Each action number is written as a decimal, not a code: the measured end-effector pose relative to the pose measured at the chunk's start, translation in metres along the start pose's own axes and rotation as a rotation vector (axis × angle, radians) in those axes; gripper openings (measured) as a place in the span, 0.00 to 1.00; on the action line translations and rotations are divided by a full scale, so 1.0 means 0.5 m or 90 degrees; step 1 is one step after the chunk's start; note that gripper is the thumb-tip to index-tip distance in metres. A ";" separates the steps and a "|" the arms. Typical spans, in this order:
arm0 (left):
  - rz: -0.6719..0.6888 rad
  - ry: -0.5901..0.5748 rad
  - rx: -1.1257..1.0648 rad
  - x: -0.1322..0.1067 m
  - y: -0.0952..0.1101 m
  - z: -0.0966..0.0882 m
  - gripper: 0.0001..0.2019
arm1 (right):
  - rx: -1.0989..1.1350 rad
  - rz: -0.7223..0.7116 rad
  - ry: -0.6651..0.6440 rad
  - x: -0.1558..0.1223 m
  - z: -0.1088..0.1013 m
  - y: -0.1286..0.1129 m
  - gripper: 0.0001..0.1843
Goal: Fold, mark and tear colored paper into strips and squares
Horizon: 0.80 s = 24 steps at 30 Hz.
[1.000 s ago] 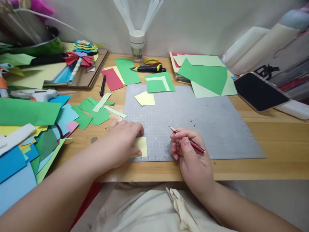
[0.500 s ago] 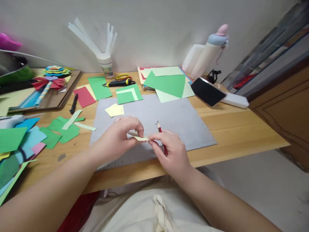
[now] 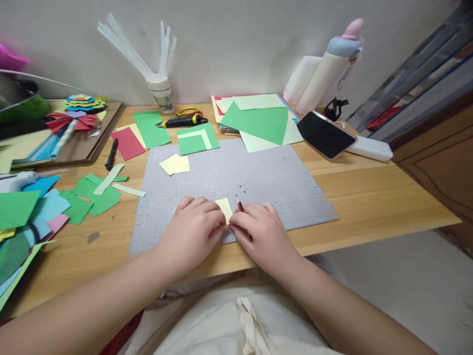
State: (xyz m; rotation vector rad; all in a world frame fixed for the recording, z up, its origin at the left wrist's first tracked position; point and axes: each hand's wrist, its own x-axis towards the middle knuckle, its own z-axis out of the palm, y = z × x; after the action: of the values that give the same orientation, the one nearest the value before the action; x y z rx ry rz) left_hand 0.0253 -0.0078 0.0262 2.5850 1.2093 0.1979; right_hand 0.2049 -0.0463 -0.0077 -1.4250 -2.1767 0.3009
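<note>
Between my two hands is a small pale yellow piece of paper [image 3: 223, 208], over the near part of the grey cutting mat [image 3: 266, 172]. My left hand [image 3: 196, 228] is closed on the paper's left side and hides part of it. My right hand [image 3: 261, 231] pinches the lower right corner with thumb and forefinger. A red and black pencil [image 3: 240, 203] is also tucked in my right hand, its sharpened tip pointing away from me. Farther back on the mat lie pale yellow paper pieces [image 3: 175, 164], apart from both hands.
Green paper scraps [image 3: 101, 199] and a black pen [image 3: 112, 154] lie left of the mat. Behind it are a utility knife [image 3: 181, 121], a paper cup [image 3: 161, 93] of white sticks and stacked coloured paper [image 3: 258, 123]. A phone [image 3: 327, 134] and a bottle [image 3: 325, 69] stand back right.
My left hand has turned palm-down and lowered toward the mat. The yellow paper, seen nearly edge-on before, now shows its face. The pencil stays in my right hand.
</note>
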 end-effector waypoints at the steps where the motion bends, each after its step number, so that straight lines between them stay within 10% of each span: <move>1: -0.023 -0.013 -0.032 0.008 -0.003 -0.003 0.09 | 0.040 0.020 0.010 -0.001 -0.001 0.002 0.05; 8: -0.085 -0.071 -0.141 0.046 -0.029 -0.006 0.10 | 0.250 0.140 0.135 -0.039 0.012 0.016 0.12; 24: -0.073 -0.036 -0.160 0.054 -0.048 0.016 0.07 | 0.295 0.176 0.107 -0.047 0.012 0.022 0.23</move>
State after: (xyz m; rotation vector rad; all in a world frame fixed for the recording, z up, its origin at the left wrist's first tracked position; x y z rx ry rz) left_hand 0.0270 0.0258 0.0115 2.2843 1.2225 0.2347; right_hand 0.2179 -0.0622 -0.0246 -1.4153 -1.6357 0.7057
